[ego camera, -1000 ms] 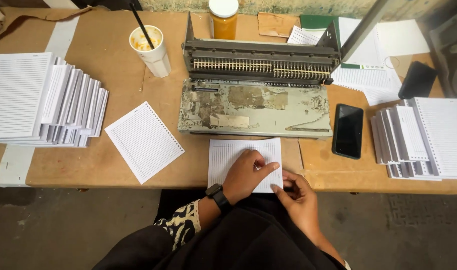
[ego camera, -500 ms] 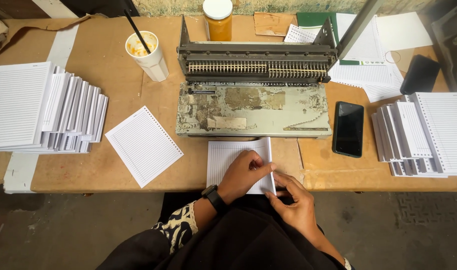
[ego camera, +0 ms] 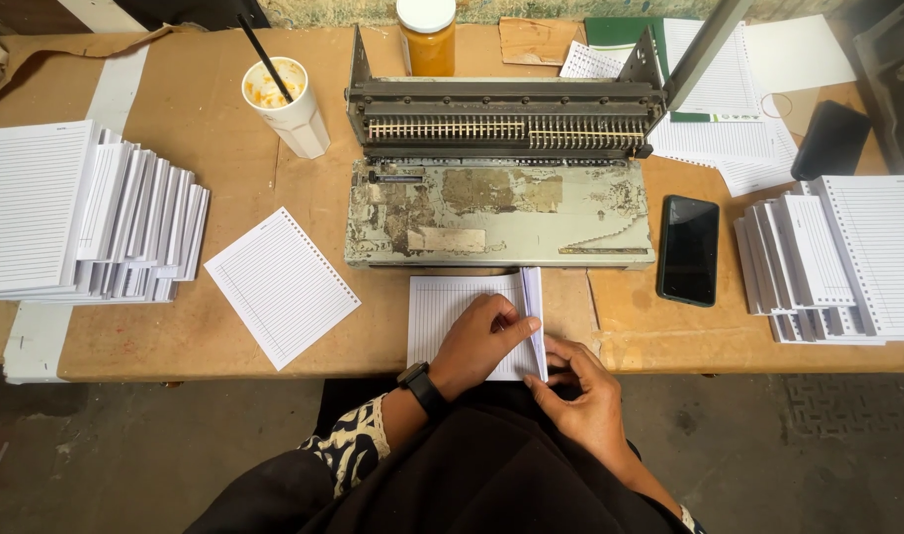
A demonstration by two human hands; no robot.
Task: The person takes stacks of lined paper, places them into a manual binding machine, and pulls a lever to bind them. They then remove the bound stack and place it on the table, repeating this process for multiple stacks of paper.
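A small stack of lined white sheets [ego camera: 452,311] lies at the table's front edge, just before a worn metal binding machine [ego camera: 501,198]. My left hand [ego camera: 486,341], with a black watch on the wrist, presses on the stack and pinches its right side. My right hand [ego camera: 580,396] grips the lower right corner of the same sheets, whose right edge is lifted up on end.
A fanned pile of lined sheets [ego camera: 86,222] fills the left of the wooden table [ego camera: 669,341], another pile [ego camera: 847,257] the right. A single loose sheet [ego camera: 282,285], a black phone [ego camera: 689,247], a paper cup with a straw [ego camera: 286,104], an orange jar [ego camera: 427,35] stand around.
The stack's right edge has been raised from flat to standing on end. Both hands have shifted right along the sheets.
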